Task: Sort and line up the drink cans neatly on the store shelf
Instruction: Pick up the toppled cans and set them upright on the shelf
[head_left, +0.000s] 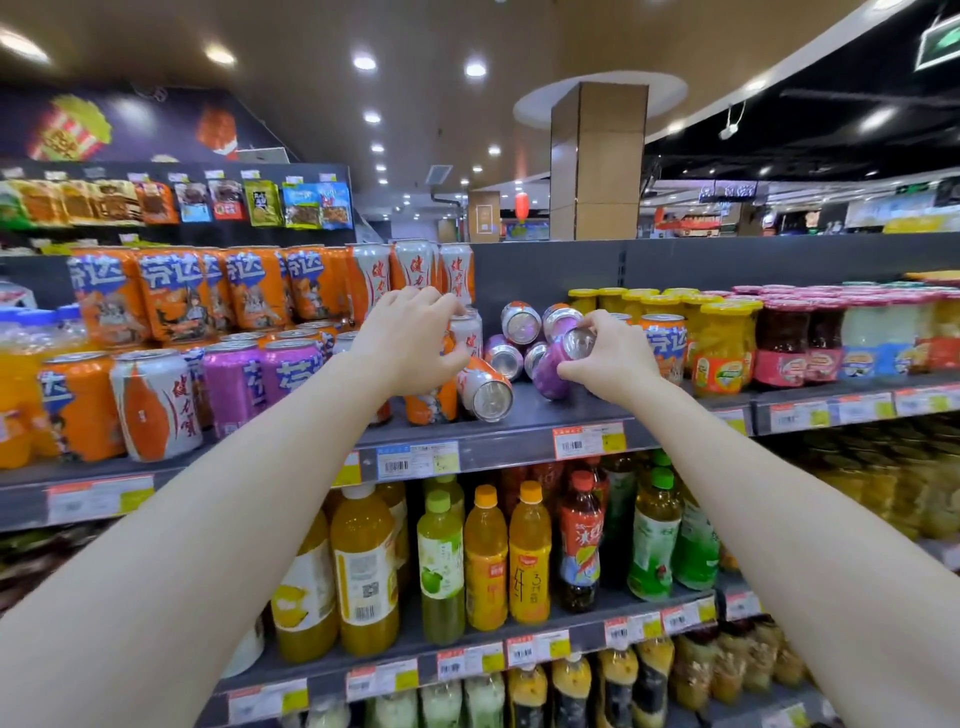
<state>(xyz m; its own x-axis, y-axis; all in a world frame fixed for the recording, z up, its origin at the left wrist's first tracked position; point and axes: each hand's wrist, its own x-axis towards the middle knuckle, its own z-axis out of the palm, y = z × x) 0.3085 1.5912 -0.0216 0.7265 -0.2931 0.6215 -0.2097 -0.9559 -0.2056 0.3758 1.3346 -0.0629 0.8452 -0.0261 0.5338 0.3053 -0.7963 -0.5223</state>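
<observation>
Up on the grey store shelf (524, 423), both bare arms reach into a gap where several drink cans lie toppled. The left hand (410, 343) curls its fingers over the top of an upright white-and-orange can (466, 332), with the thumb lower at the can's side, so it grips that can. Just below it a white-and-orange can (485, 392) lies on its side, silver base toward the camera. The right hand (613, 353) pinches a tilted purple can (558, 364) by its silver end, fingers over the rim and thumb under the body. Behind it a small heap of fallen cans (522, 332) rests against the back panel. To the left stand orderly rows of upright orange, white and purple cans (156, 405); to the right, yellow-lidded fruit jars (722, 343).
</observation>
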